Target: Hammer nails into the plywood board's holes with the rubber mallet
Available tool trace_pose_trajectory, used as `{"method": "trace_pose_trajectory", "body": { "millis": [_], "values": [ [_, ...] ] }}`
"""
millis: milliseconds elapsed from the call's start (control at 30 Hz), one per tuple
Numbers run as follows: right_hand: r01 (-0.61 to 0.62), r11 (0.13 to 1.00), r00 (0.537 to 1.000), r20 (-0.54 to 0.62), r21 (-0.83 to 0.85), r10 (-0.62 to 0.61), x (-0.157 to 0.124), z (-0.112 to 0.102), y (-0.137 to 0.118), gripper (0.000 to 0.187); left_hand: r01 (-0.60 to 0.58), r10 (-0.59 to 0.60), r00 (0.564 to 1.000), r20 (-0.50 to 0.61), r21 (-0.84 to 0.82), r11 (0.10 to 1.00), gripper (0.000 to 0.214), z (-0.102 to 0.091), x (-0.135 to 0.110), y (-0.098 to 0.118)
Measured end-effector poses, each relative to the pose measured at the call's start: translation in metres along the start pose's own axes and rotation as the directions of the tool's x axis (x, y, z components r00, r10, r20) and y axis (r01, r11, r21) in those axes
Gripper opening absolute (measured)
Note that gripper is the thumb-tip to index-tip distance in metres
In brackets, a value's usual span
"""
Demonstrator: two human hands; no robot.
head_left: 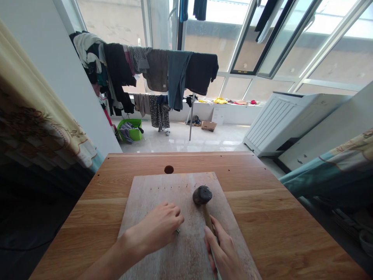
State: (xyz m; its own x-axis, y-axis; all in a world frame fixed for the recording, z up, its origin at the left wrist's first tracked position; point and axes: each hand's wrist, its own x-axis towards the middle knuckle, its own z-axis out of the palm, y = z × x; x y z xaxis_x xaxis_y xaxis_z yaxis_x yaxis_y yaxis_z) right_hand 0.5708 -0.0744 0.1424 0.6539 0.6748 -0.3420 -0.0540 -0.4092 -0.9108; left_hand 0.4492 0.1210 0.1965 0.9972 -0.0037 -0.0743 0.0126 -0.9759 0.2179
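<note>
On top of the wooden table (pixel 279 221), a worn board (pixel 177 264) lies flat with a row of dark dots (pixel 164 188). Over it, the right hand (pixel 222 247) is wrapped round a black-headed mallet (pixel 202 195); the left hand (pixel 164 221) is curled around some metal bit (pixel 177 231) (only the end pokes out, can't tell what).

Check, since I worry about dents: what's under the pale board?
The board lies on the wooden table, visible beside it; the surface beneath is covered, so dents there can't be seen.
</note>
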Motion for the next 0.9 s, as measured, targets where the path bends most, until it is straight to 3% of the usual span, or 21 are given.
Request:
{"method": "trace_pose_trajectory", "body": {
  "millis": [200,367,467,533,667,900],
  "values": [
    [-0.024,1.0,1.0,-0.007,0.014,0.024,-0.002,-0.001,-0.004,0.072,0.022,-0.022,1.0,-0.005,-0.071,0.997,0.022,-0.013,0.002,-0.002],
    [-0.012,1.0,1.0,-0.008,0.011,0.012,-0.003,0.0,-0.005,0.069,0.08,-0.119,0.986,-0.116,-0.291,0.953,0.038,-0.016,0.014,-0.028],
    [-0.015,1.0,0.999,-0.029,0.008,0.015,-0.003,0.001,-0.006,0.067,0.08,-0.227,0.943,-0.243,-0.496,0.864,0.03,-0.007,0.03,-0.052],
    [-0.008,1.0,0.999,-0.038,0.01,0.009,-0.003,0.001,-0.006,0.066,0.063,-0.318,0.886,-0.337,-0.593,0.803,0.023,0.001,0.041,-0.064],
    [-0.013,1.0,1.0,0.015,0.012,0.013,-0.001,0.0,-0.005,0.066,0.054,-0.426,0.786,-0.448,-0.637,0.769,0.014,0.019,0.057,-0.072],
    [0.015,1.0,0.999,-0.051,0.016,-0.014,-0.003,0.003,-0.005,0.063,0.091,-0.44,0.762,-0.474,-0.595,0.798,0.008,0.033,0.058,-0.071]
  ]
}}
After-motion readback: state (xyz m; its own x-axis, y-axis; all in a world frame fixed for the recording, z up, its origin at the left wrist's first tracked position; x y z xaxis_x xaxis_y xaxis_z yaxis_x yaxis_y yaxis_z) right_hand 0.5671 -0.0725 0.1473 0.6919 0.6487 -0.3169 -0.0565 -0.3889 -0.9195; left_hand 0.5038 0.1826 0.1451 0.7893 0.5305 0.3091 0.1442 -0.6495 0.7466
